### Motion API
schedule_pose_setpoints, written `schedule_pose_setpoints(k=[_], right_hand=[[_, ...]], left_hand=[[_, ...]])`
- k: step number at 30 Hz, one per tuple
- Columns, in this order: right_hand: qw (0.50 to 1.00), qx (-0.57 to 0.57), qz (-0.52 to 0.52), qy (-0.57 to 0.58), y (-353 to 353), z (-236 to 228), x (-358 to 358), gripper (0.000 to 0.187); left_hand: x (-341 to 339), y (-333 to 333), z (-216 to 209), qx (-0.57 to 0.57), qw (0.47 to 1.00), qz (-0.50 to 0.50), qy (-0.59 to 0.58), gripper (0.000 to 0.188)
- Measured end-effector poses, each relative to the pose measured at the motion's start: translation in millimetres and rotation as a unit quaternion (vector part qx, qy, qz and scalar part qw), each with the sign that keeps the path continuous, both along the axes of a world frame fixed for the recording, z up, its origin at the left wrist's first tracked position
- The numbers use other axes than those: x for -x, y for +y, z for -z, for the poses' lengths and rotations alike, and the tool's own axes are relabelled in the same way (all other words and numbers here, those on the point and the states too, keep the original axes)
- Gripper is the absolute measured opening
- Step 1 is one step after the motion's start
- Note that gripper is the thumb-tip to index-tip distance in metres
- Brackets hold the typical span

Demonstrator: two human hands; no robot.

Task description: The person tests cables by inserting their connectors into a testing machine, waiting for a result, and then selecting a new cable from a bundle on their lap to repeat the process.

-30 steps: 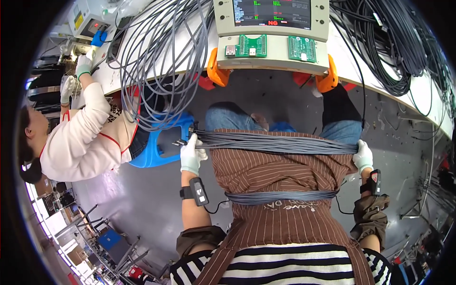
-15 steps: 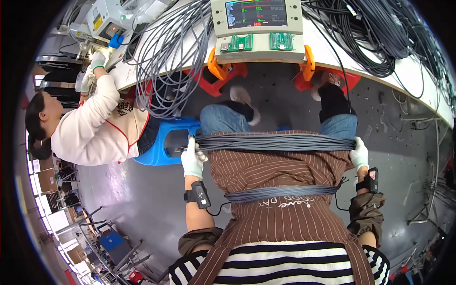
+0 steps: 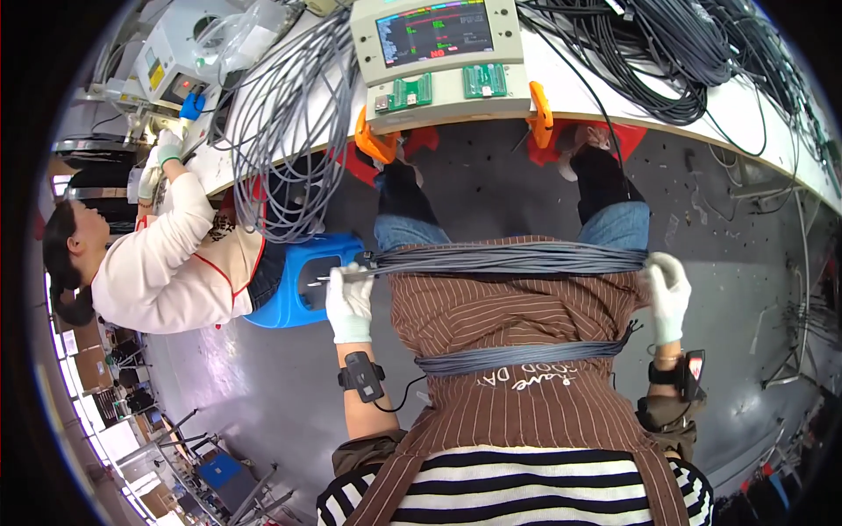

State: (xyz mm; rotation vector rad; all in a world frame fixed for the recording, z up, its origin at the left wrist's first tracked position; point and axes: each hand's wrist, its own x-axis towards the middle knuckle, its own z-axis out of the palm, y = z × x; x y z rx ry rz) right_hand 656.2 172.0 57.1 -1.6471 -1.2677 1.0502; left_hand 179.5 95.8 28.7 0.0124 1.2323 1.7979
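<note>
A long bundle of grey cables (image 3: 517, 259) lies across my lap over the brown striped apron. At its left end my left hand (image 3: 350, 305), in a white glove, is closed on a cable end, whose thin tips poke out to the left past the fingers. My right hand (image 3: 668, 302), gloved too, is at the bundle's right end with fingers curved and a gap between thumb and fingers. Whether its fingertips touch the cables is hard to tell. A second grey cable bundle (image 3: 517, 358) runs across the apron at my waist.
Ahead, a white table (image 3: 447, 131) carries a tester with a screen (image 3: 434, 35) and green circuit boards. Loose grey cable coils (image 3: 285, 149) hang over its edge; black cables (image 3: 649, 61) heap at right. A co-worker (image 3: 167, 254) sits at left beside a blue stool (image 3: 303, 280).
My right hand has loosened from the bundle's right end and turned more upright. My left hand has shifted slightly left onto the cable end. The view has tilted a little.
</note>
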Motion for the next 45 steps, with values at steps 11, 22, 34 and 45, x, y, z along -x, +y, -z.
schedule_pose_setpoints(k=[11, 22, 34, 45], right_hand=[[0.571, 0.274, -0.205, 0.746, 21.0, -18.2, 143.8, 0.027], [0.754, 0.193, 0.042, 0.627, 43.9, -15.7, 99.9, 0.027], [0.770, 0.391, -0.037, 0.503, 2.4, 35.1, 86.1, 0.020], [0.768, 0.399, -0.054, 0.498, -0.4, 34.0, 89.8, 0.021]], left_hand=[[-20.5, 9.7, -148.5, -0.280, 0.957, -0.007, 0.073, 0.024], [62.9, 0.9, -88.3, -0.089, 0.990, -0.090, 0.067, 0.023], [-21.9, 8.9, -14.8, 0.265, 0.912, 0.250, 0.186, 0.023], [-48.0, 24.8, 3.9, 0.183, 0.900, 0.298, 0.261, 0.016]])
